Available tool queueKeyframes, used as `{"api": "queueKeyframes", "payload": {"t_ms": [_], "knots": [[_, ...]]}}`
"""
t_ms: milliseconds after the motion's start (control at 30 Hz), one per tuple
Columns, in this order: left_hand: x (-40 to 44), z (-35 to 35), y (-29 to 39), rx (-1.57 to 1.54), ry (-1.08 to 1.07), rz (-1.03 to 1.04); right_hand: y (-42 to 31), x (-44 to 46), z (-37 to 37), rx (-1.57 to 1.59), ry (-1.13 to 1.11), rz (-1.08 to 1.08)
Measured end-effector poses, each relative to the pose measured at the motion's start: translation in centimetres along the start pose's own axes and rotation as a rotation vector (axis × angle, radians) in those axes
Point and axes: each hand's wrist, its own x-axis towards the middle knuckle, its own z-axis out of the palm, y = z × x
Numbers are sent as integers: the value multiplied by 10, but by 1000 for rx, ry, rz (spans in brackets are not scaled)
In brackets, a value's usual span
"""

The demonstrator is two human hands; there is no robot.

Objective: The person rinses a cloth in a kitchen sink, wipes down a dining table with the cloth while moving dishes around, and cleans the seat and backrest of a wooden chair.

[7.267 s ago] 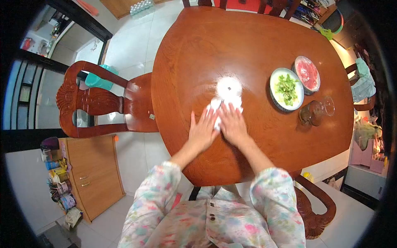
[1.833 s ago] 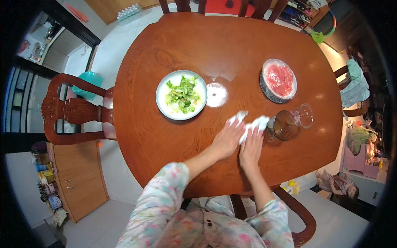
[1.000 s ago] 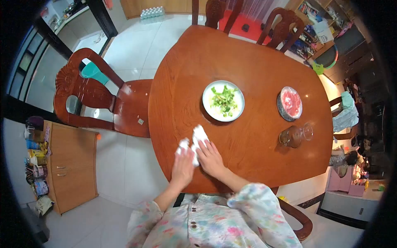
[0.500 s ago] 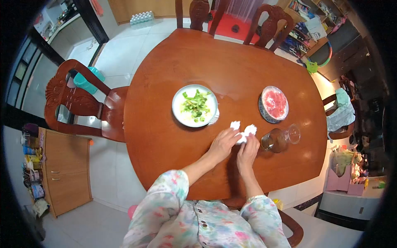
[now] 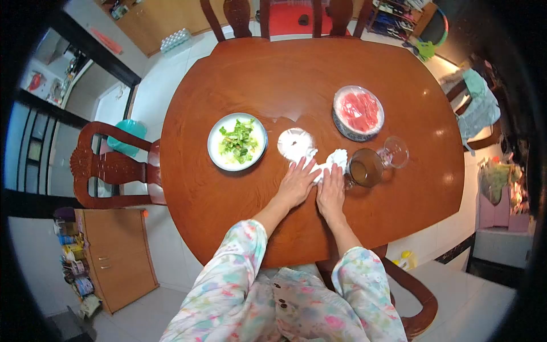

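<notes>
Resting on white tissue, fingers lie outstretched; plate holds greens, bowl red food.

Table: wooden, reddish-brown, glossy, with curved edges; a round glare showed on its top. On it stood one plate, pale, round; one bowl, patterned, well apart from the plate; one jug, brown; one glass, clear, just beside the jug. Between plate and jug lay cloth, white, crumpled, which I saw only in part.
</notes>
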Motion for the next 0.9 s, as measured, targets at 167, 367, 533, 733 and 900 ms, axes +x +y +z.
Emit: {"api": "queueKeyframes", "payload": {"t_ms": [167,367,533,733,900], "knots": [[-84,12,38,-8,-64,-8,-13,-84,-4,-26,-4,-23],[-161,20,67,8,-63,-18,-45,-150,-10,-23,-80,64],[-182,33,69,74,41,-17,-45,-153,-5,-103,-100,-7],[-194,42,91,104,86,-98,-34,-159,-18,-66,-126,-149],[-194,53,112,158,107,-202,-25,-161,-28,-108,-240,-167]]}}
